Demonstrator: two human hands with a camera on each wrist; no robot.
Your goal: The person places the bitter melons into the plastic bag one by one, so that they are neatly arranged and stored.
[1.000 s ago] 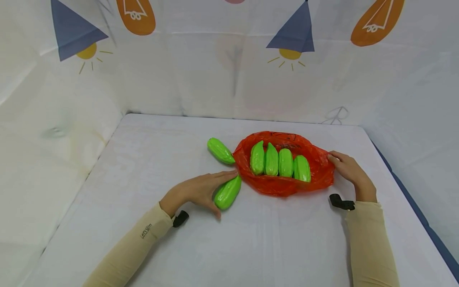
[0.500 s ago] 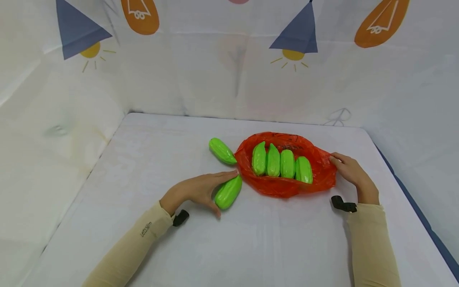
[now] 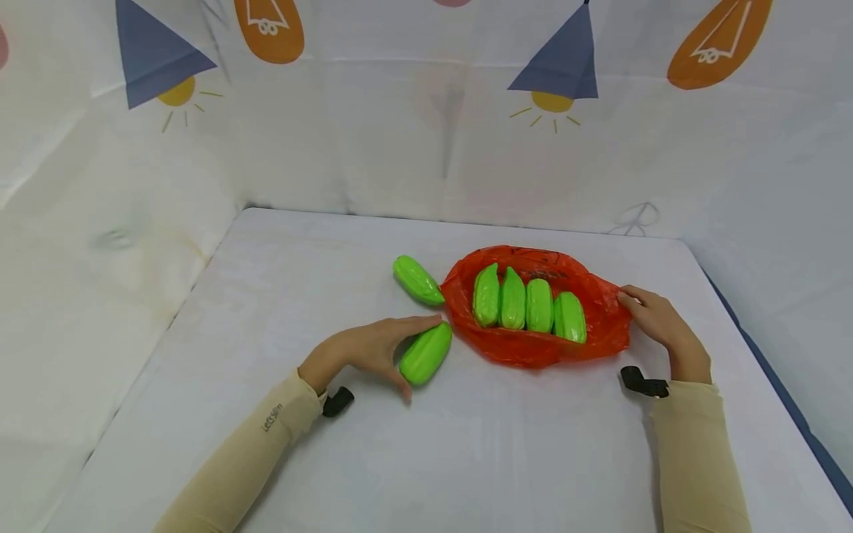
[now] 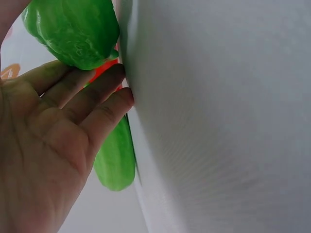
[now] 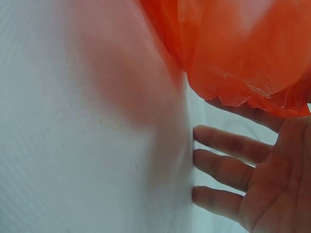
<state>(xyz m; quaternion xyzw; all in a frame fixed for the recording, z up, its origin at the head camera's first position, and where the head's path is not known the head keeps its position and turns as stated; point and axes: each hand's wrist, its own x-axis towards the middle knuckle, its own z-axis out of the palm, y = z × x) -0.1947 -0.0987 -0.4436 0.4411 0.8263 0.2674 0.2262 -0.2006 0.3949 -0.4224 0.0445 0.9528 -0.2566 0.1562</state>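
Observation:
My left hand (image 3: 376, 349) spans a green toy gourd (image 3: 425, 354) on the table, fingers along its far end and thumb at its near end. The left wrist view shows the gourd's bumpy end (image 4: 80, 29) between thumb and fingers, the fingers fairly straight. With thumb and index finger my right hand (image 3: 656, 320) pinches the right edge of a red plastic bag (image 3: 526, 352); its other fingers (image 5: 223, 172) extend below the bag's rim. Several green gourds (image 3: 513, 300) lie side by side in the bag's open mouth. The right wrist view hides the bag's contents.
Another green gourd (image 3: 416, 280) lies at the bag's left edge, behind the left hand. A white cloth covers the table (image 3: 466, 459). White printed curtains (image 3: 373, 141) stand behind it and on both sides. Black camera mounts (image 3: 338, 402) sit at both wrists.
The head view has shifted slightly. The left hand and its gourd have shifted a little left relative to the bag. The right hand keeps its place on the bag's edge.

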